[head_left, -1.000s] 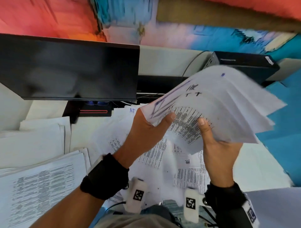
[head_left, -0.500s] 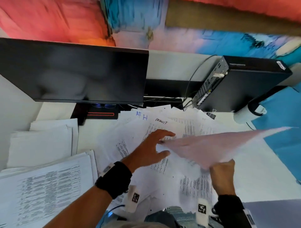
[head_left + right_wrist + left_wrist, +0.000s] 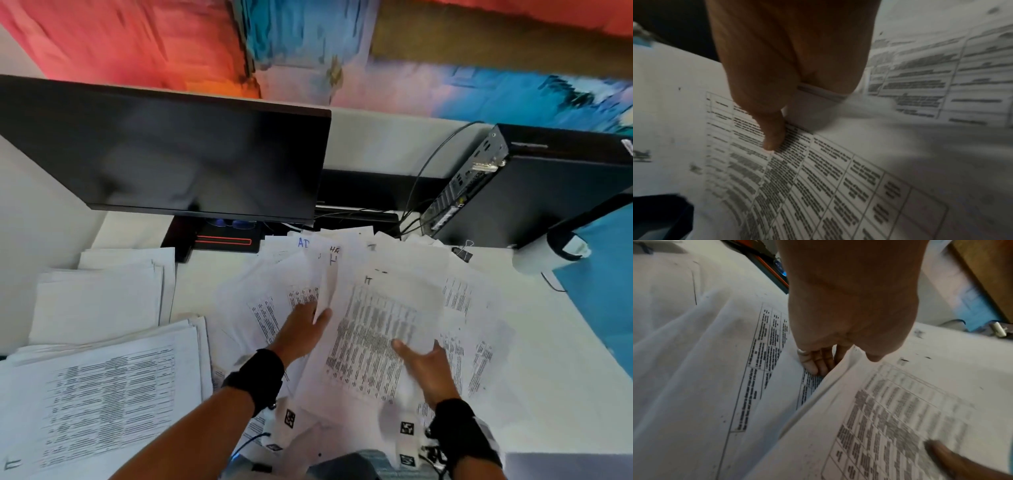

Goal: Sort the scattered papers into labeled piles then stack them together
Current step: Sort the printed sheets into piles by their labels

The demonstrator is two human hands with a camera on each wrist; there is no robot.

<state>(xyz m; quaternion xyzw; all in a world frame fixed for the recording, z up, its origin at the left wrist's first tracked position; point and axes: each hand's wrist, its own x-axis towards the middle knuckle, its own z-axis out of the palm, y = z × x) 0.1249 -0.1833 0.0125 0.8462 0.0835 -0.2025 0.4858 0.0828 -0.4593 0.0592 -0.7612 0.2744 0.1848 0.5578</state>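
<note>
A bundle of printed sheets (image 3: 370,335), its top page marked "IT", lies low over the scattered papers (image 3: 263,308) on the desk. My left hand (image 3: 308,322) pinches the bundle's left edge, which curls upward. In the left wrist view, that left hand (image 3: 840,352) has its thumb on top and its fingers (image 3: 816,363) underneath. My right hand (image 3: 418,356) holds the bundle's near right side. The right hand (image 3: 777,129) presses its thumb on the printed table (image 3: 818,178), and its fingers are hidden below the paper. Handwritten labels "AD" and "HR" show at the scatter's far edge.
Two sorted piles lie at the left, a blank-topped one (image 3: 99,301) and a printed one (image 3: 102,394). A dark monitor (image 3: 171,154) stands behind, and a black computer box (image 3: 534,185) with cables sits at the back right. A binder clip (image 3: 464,251) lies near it, with a blue partition (image 3: 603,284) at the right.
The bundle, held up in both hands a second ago, has come down flat over the scatter. My left hand let go, reached to the scattered papers, and now pinches the bundle's left edge.
</note>
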